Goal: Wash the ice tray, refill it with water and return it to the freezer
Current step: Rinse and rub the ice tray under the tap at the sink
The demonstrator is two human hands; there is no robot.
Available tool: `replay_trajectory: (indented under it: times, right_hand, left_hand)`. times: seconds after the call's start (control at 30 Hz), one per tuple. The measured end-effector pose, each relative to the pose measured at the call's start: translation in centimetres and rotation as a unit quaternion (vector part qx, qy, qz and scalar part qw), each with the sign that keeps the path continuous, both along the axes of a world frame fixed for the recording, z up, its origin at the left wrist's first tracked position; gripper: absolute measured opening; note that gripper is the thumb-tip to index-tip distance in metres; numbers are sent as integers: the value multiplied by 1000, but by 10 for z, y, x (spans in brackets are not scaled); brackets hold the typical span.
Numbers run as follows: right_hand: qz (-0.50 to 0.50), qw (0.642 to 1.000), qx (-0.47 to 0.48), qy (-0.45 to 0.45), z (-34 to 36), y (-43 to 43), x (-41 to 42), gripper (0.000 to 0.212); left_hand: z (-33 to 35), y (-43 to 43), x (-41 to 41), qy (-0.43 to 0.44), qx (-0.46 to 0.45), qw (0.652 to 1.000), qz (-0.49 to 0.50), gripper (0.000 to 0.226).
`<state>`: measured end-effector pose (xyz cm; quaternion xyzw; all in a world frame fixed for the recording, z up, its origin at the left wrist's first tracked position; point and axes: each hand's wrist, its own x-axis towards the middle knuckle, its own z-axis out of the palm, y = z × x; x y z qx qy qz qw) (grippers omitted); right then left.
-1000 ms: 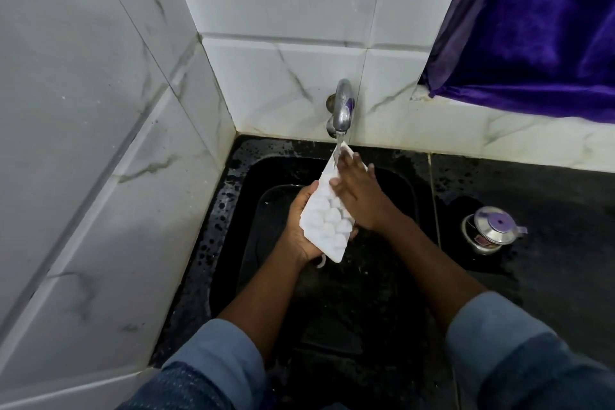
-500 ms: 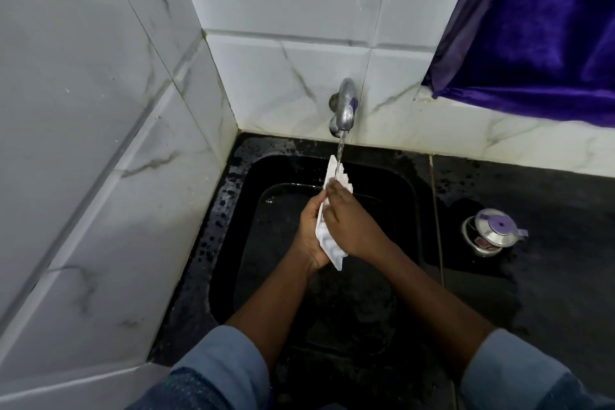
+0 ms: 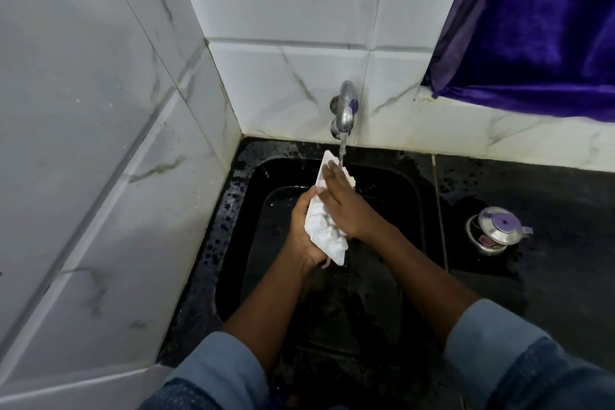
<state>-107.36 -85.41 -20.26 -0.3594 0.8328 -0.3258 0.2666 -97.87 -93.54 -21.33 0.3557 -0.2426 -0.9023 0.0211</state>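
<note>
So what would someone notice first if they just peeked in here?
Two hands in the middle: the left hand holds a white ice tray under the running tap, the right hand lies flat on it, above the black sink. A purple curtain hangs top right; a steel pot sits on the counter below it.

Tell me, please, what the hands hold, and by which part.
Left hand grips the ice tray by its lower left edge; right hand lies flat on it.
</note>
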Motion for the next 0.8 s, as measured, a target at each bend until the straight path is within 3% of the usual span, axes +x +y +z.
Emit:
replay_trajectory:
  times: [0.13,0.3,0.37,0.47,0.57,0.67,0.8]
  right_hand:
    - [40,999,-3,19,5,14,42,61]
    - [112,976,96,163,12,21,54,75]
    - [96,976,123,155,11,18,35,79]
    - [53,970,150,182,2,5,-5,80]
    - [11,965,180,190,-3,-7,-34,80]
    - [44,965,174,193,1,-2,-28,80]
    - [120,961,133,210,8,21,29,77]
  left_hand:
    - [-11,-2,-2,69,62,995,45,56]
    - [-19,8,8,173,142,975,9,65]
    - [-25,8,12,150,125,980,35,74]
    - [-23,16,17,116,123,984,59,53]
    - [-19,24,18,34,102,991,80,50]
    - [-13,20,9,100,63,988,96,56]
    - [-17,16,-4,137,102,976,134,58]
